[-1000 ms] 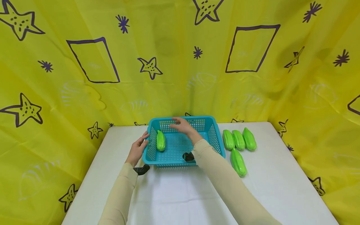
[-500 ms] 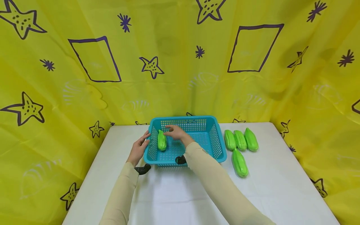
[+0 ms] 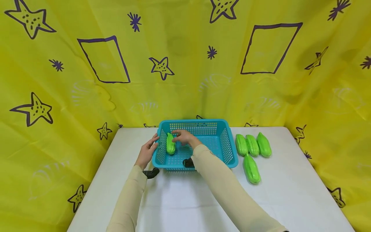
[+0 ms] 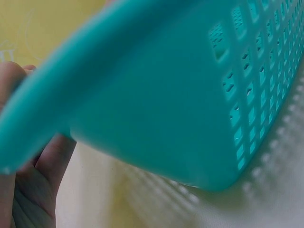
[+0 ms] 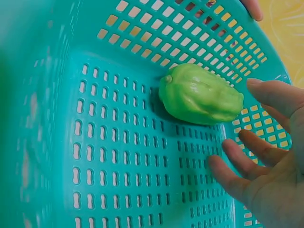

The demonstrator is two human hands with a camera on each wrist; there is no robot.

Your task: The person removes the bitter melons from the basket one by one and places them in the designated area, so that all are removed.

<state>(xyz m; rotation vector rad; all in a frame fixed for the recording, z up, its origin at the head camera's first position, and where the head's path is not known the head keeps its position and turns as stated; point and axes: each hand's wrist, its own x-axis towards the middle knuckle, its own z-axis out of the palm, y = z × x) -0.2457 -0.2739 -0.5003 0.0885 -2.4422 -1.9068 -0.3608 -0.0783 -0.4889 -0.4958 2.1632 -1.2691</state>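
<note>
A teal mesh basket (image 3: 194,168) stands on the table, with one elongated, ribbed green fruit or vegetable (image 3: 170,146) lying inside near its left wall. In the right wrist view the green piece (image 5: 202,95) looks glossy, with a small stem nub. Inside the basket, my right hand (image 3: 185,138) hovers just right of that piece; its fingers are spread and appear apart from it. My left hand (image 3: 147,152) is at the basket's left side, fingers at the outer rim. The rim (image 4: 61,80) hides part of the left hand in the left wrist view.
Several more green pieces (image 3: 252,145) lie on the white table (image 3: 179,206) right of the basket, one (image 3: 251,169) nearer the front. A yellow patterned curtain (image 3: 179,96) closes off the back and sides. Dark wrist devices (image 3: 151,173) show below the hands.
My right hand has moved left and slightly down inside the basket, close to the green piece. My left hand stays at the rim. The whole scene has shifted slightly right in view.
</note>
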